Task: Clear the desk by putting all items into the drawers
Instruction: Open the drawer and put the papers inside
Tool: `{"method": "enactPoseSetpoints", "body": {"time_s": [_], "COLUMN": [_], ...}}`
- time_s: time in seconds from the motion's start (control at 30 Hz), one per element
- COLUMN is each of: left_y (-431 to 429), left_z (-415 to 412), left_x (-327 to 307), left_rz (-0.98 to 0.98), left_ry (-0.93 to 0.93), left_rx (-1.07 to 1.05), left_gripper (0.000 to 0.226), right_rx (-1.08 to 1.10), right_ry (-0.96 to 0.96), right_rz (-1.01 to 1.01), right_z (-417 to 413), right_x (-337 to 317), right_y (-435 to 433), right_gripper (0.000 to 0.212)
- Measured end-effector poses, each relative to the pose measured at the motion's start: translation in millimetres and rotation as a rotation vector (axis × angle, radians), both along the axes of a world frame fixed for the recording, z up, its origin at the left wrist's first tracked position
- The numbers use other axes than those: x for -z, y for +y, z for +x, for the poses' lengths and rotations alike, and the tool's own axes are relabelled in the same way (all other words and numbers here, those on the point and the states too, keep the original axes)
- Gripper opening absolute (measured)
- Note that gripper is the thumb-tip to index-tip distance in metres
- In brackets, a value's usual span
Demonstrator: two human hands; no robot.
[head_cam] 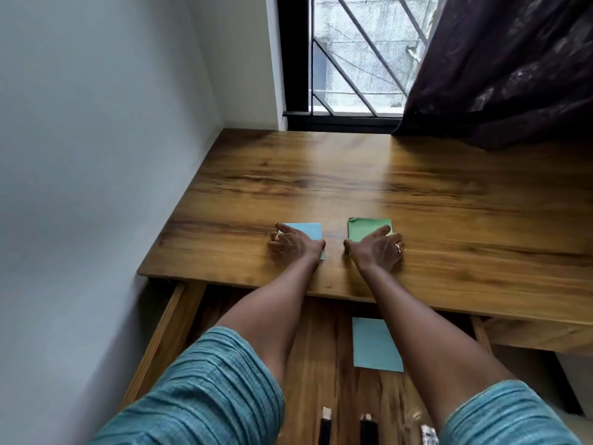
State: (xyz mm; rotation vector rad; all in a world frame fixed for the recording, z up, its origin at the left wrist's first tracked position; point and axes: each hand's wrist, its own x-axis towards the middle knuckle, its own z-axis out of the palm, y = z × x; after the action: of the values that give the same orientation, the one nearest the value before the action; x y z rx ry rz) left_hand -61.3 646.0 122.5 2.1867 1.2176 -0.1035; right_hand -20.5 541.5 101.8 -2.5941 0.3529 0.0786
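Note:
On the wooden desk [353, 181] lie two small pads near the front edge. My left hand [293, 244] rests on a light blue pad [306, 231], its fingers curled around the pad's left and near edges. My right hand [377, 248] covers the near part of a green pad [365, 228], fingers wrapped at its sides. Below the desk front, the drawer [167, 342] stands pulled out. Inside it lies another light blue pad [373, 345] flat on the drawer's floor.
Two dark narrow objects [346, 428] and a patterned white item [428, 436] lie at the drawer's near end. A white wall runs along the left. A barred window [353, 59] and a dark curtain [507, 65] stand behind the desk.

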Motion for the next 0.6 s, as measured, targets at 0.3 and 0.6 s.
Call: {"method": "enactPoseSetpoints", "body": {"time_s": [0.3,0.6], "left_y": [5.0,30.4], "left_z": [-33.6,-61.9], "left_x": [-4.5,-2.7], "left_rz": [-0.085,-0.176], "left_ry": [0.05,-0.072], "left_rx": [0.008,-0.066], "left_gripper": [0.134,0.12], "right_rx": [0.003,0.128], "right_ry": [0.107,0.105], "right_rz": [-0.037,0.147], "right_z": [-32.9,-75.9], "right_x": [-1.6,-12.3], "right_y": [-5.7,0.0], "right_gripper": [0.114,0.107]}}
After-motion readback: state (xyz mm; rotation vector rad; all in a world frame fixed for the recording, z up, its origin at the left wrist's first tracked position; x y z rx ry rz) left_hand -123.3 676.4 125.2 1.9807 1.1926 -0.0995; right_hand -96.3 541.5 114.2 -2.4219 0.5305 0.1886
